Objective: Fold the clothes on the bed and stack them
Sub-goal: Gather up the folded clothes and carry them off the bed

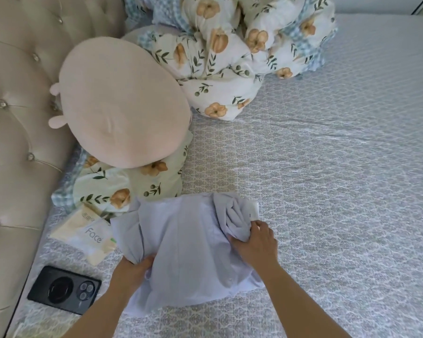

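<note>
A pale lavender shirt (186,250) lies partly folded near the front edge of the bed (340,191), which has a patterned grey sheet. My left hand (134,269) grips a gathered bunch of fabric at the shirt's lower left side. My right hand (257,242) pinches the bunched folds at the shirt's right side, next to a small white label. The shirt's lower part hangs loosely between my forearms.
A black phone (64,290) lies at the front left. A beige "Face" tissue pack (86,234) sits beside the shirt. Behind it are a floral pillow (127,189), a round pink plush cushion (120,106), a crumpled floral quilt (232,50) and the tufted headboard (15,118).
</note>
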